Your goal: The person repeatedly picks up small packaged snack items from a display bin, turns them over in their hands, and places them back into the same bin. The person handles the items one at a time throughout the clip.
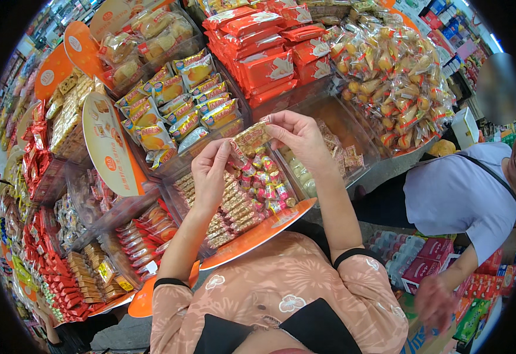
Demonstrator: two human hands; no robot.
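Between both hands, a clear-wrapped snack bar (252,138) is stretched out above a bin of sweets. My left hand (211,170) pinches its left end with thumb and fingertips. The right end is pinched by my right hand (297,139) in the same way. Beneath them, rows of small wrapped bars (235,205) lie beside pink and yellow wrapped candies (269,181) in the clear plastic bin. Yellow-wrapped cakes (191,101) fill the bin just beyond my left hand. Red snack packets (266,66) are stacked past my right hand.
An orange curved board (258,236) edges the near side of the bin. To the right is a partly filled clear bin (328,108), then a heap of wrapped pastries (386,88). A person in a white shirt (457,190) stands at the right. Orange sign boards (112,144) rise at the left.
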